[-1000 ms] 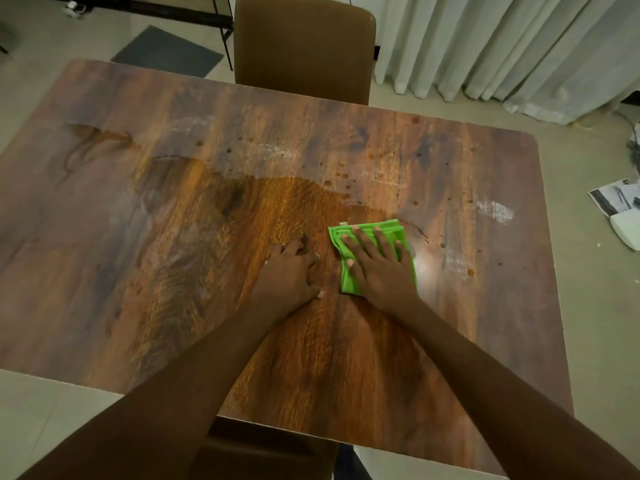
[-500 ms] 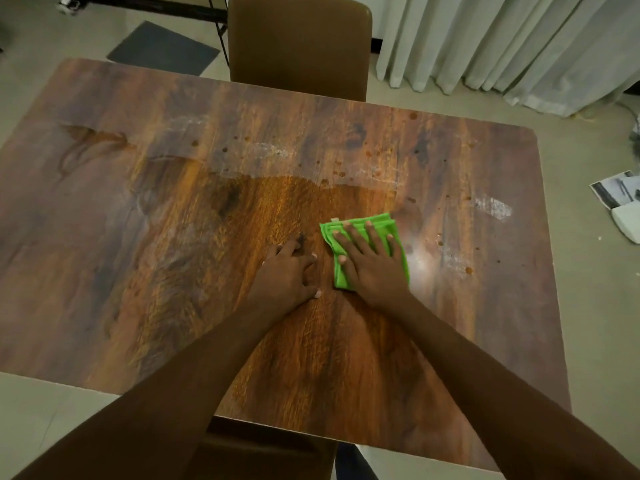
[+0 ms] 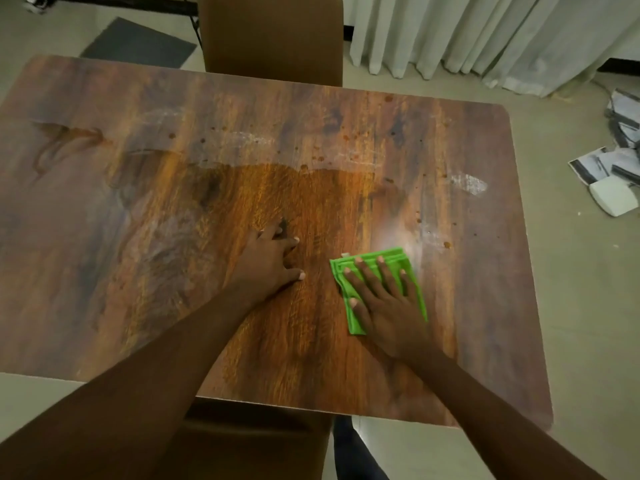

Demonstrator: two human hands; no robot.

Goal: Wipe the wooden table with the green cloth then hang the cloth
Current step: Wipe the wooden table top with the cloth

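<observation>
The wooden table (image 3: 145,278) fills most of the head view, with pale smears and dark spots across its far half and right side. A folded green cloth (image 3: 349,306) lies flat right of the table's middle. My right hand (image 3: 384,303) presses down on it, palm flat and fingers spread, covering most of it. My left hand (image 3: 270,261) rests flat on the bare wood to the left of the cloth, a short gap away, holding nothing.
A brown chair (image 3: 272,36) stands at the table's far edge, and another chair (image 3: 249,441) sits under the near edge. White curtains (image 3: 485,32) hang at the back right. Papers and a white box (image 3: 613,197) lie on the floor at right. A dark mat (image 3: 138,43) lies far left.
My right hand slid the cloth toward me and to the right, away from my left hand. My left hand stayed in place on the table.
</observation>
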